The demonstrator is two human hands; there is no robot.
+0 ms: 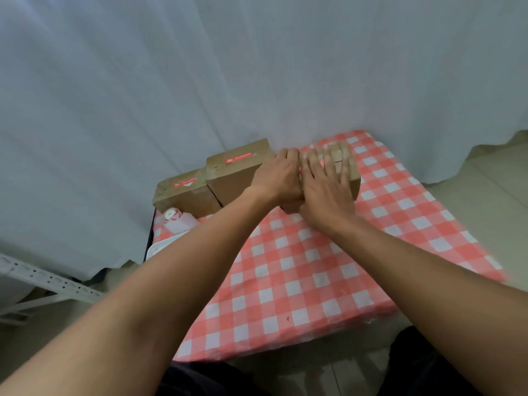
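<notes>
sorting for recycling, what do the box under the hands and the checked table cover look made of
Brown box: looks like kraft cardboard, matt plain brown with sharp folded edges; the left hand grips it, the right hand lies flat on top. Checked table cover: probably thin plastic sheet, given its slight sheen and fine creases, though cloth cannot be ruled out.

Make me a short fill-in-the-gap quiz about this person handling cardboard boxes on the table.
1. The left hand grips one end of a brown cardboard box, while the right hand lies ___ on its top, fingers spread.
2. To its left stand ___ more brown cardboard boxes with red labels.
3. All the boxes sit on a red-and-white ___ tablecloth.

Missing words: flat; two; checked.
</notes>
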